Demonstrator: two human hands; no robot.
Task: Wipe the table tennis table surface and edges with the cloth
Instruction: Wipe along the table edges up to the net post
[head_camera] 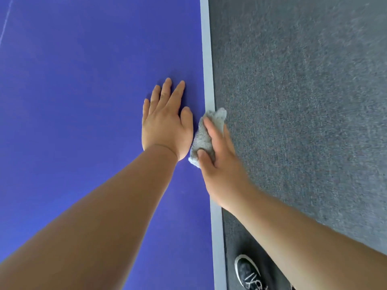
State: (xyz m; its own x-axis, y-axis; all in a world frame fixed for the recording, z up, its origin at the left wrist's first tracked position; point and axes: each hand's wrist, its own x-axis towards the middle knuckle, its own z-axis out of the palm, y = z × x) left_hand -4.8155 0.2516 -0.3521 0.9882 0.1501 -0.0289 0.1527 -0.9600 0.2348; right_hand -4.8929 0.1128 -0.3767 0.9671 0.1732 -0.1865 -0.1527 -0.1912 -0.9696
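The blue table tennis table (83, 91) fills the left half of the view, with a pale grey-white edge stripe (207, 59) running down its right side. My left hand (165, 122) lies flat and open on the blue surface, just left of the edge. My right hand (217, 155) grips a crumpled grey cloth (204, 139) and presses it over the table's edge stripe, thumb on the top side, fingers wrapped over the outer side. Part of the cloth sticks out beyond my fingertips.
Grey carpet floor (303, 101) lies to the right of the table. A black shoe with white laces (248, 273) stands on the carpet close to the table's edge at the bottom. A thin white line (5, 21) crosses the table's far left corner.
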